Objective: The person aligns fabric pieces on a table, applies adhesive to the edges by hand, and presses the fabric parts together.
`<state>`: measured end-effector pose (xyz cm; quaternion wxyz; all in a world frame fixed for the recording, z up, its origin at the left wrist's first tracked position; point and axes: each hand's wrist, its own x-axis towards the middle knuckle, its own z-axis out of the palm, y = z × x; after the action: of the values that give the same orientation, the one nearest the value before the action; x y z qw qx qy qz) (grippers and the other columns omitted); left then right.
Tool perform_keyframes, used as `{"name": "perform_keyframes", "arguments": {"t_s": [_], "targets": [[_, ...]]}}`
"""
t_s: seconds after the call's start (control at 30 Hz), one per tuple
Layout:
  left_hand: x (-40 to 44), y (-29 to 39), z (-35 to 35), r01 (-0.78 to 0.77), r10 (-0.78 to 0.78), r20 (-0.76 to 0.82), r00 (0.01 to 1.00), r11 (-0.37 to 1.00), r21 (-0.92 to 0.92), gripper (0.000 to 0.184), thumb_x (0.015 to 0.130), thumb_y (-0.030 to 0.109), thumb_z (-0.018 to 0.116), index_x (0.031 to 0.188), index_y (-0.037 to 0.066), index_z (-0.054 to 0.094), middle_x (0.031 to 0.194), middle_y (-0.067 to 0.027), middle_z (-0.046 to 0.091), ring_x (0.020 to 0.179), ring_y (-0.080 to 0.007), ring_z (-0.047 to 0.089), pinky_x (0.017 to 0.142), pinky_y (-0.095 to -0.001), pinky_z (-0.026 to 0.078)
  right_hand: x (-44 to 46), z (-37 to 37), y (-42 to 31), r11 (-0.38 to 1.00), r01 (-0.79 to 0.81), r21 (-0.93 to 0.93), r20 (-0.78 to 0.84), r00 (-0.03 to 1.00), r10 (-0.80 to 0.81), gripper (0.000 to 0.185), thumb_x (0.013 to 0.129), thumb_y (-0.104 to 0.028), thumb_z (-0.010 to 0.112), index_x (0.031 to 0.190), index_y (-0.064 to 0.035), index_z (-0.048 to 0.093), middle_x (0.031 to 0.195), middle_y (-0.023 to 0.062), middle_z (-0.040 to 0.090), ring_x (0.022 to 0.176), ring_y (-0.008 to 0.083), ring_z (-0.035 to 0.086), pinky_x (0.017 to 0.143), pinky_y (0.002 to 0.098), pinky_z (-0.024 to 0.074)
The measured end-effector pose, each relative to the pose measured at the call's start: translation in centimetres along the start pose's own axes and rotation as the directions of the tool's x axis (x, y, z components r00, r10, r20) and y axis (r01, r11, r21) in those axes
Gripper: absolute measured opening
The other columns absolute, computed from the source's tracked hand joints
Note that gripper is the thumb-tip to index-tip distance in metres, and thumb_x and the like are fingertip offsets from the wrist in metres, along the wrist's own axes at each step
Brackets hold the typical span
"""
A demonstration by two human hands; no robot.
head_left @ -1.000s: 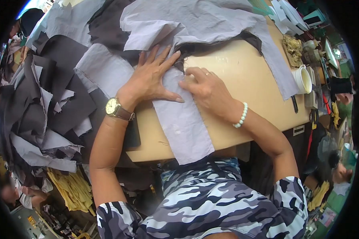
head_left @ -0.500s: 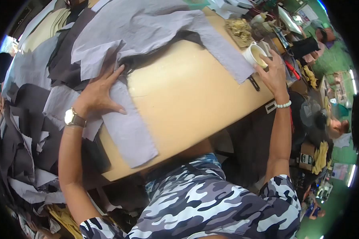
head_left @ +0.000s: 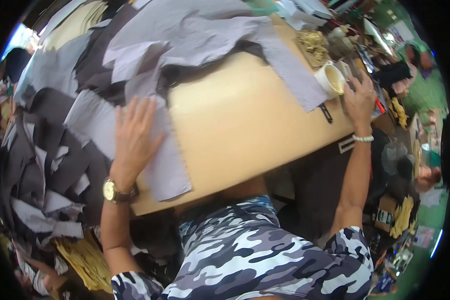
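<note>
My left hand lies flat, fingers stretched, on a lilac-grey strip of leather-like sheet at the table's left side. That strip runs down toward the near edge. A larger lilac-grey sheet with a dark underside spreads across the far part of the table, one long arm of it reaching toward the cup. At the right, my right hand is beside a white cup with pale contents. Its fingers are bent but apart, and I make out nothing in them. A small black tool lies near the cup.
The pale wooden table has its near edge close to my body. A yellowish crumbly heap and cluttered tools stand at the back right, with a red-handled item. Dark and grey offcuts pile up at the left.
My left hand has come toward me and now lies flat on the strip. My right hand has shifted right, off the cup's rim. The view has turned slightly.
</note>
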<state>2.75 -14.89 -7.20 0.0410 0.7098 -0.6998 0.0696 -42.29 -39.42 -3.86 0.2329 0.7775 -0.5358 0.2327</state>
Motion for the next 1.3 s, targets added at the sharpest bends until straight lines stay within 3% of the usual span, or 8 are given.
{"name": "perform_keyframes", "arguments": {"t_s": [0.17,0.27,0.37,0.5,0.8,1.0,1.23,1.3], "targets": [[-0.3,-1.5,0.4,0.049,-0.022,0.158,0.987,0.984,-0.169,0.109,0.060,0.058,0.075,0.144,0.005,0.031,0.148,-0.0146,0.033,0.139,-0.0362,0.025,0.109,-0.0593,0.017,-1.8,-1.5,-2.1,0.993,0.100,-0.064,0.181,0.980,-0.087,0.023,0.072,0.001,0.051,0.086,-0.0031,0.068,0.124,0.0168,0.054,0.117,0.0334,0.048,0.097,0.0474,0.0364],[0.8,-2.9,0.8,-0.020,0.057,0.193,0.980,0.982,-0.187,0.123,0.049,0.066,0.077,0.144,0.005,0.029,0.150,-0.0148,0.030,0.139,-0.0383,0.022,0.109,-0.0611,0.015,-1.3,-1.4,-5.3,0.931,0.129,0.341,0.236,0.947,-0.218,0.027,0.070,0.005,0.047,0.087,-0.0012,0.066,0.120,0.0178,0.055,0.112,0.0356,0.051,0.095,0.0432,0.0402],[2.1,-4.0,1.0,-0.092,0.130,0.217,0.968,0.980,-0.177,0.127,0.045,0.068,0.077,0.145,0.008,0.028,0.151,-0.0143,0.026,0.141,-0.0383,0.017,0.110,-0.0624,0.012,-1.2,-3.2,-14.5,0.575,0.048,0.816,0.251,0.868,-0.429,0.037,0.070,0.008,0.042,0.098,0.0006,0.065,0.114,0.0177,0.056,0.107,0.0320,0.054,0.095,0.0354,0.0413],[3.1,-5.0,1.1,-0.123,0.177,0.249,0.952,0.968,-0.218,0.130,0.042,0.065,0.079,0.146,0.009,0.026,0.152,-0.0147,0.025,0.141,-0.0384,0.015,0.110,-0.0633,0.011,-2.7,-2.7,-25.4,0.154,-0.134,0.979,0.202,0.743,-0.639,0.042,0.074,0.008,0.039,0.106,-0.0011,0.064,0.108,0.0162,0.056,0.104,0.0292,0.054,0.093,0.0358,0.0415],[2.8,-5.1,1.6,-0.146,0.206,0.205,0.957,0.951,-0.274,0.133,0.040,0.063,0.081,0.147,0.009,0.023,0.152,-0.0159,0.023,0.141,-0.0392,0.015,0.110,-0.0628,0.013,-3.0,1.8,-33.5,0.277,0.030,0.960,0.114,0.866,-0.486,0.040,0.073,0.006,0.044,0.098,-0.0084,0.071,0.101,0.0148,0.056,0.099,0.0317,0.053,0.090,0.0393,0.0415],[2.7,-5.2,1.7,-0.151,0.212,0.209,0.955,0.950,-0.273,0.136,0.039,0.066,0.080,0.147,0.008,0.022,0.152,-0.0163,0.023,0.141,-0.0395,0.014,0.110,-0.0628,0.013,-3.3,1.3,-33.5,0.386,0.145,0.911,0.089,0.845,-0.527,0.038,0.072,0.004,0.049,0.097,-0.0120,0.072,0.100,0.0132,0.056,0.095,0.0304,0.054,0.088,0.0413,0.0404],[2.6,-5.1,1.5,-0.144,0.208,0.221,0.953,0.951,-0.275,0.137,0.039,0.067,0.080,0.147,0.007,0.021,0.152,-0.0157,0.022,0.141,-0.0392,0.013,0.110,-0.0634,0.012,-6.2,-2.1,-32.1,0.270,0.275,0.923,-0.007,0.713,-0.701,0.037,0.069,0.005,0.053,0.096,-0.0121,0.072,0.099,0.0132,0.056,0.093,0.0301,0.053,0.084,0.0413,0.0402],[2.6,-5.1,1.5,-0.143,0.210,0.224,0.952,0.949,-0.281,0.137,0.039,0.067,0.080,0.147,0.007,0.021,0.152,-0.0155,0.021,0.141,-0.0391,0.013,0.110,-0.0635,0.012,-5.3,-1.2,-32.4,0.297,0.226,0.928,0.017,0.769,-0.639,0.038,0.069,0.005,0.052,0.097,-0.0112,0.071,0.099,0.0134,0.056,0.093,0.0302,0.053,0.084,0.0412,0.0406]]}}
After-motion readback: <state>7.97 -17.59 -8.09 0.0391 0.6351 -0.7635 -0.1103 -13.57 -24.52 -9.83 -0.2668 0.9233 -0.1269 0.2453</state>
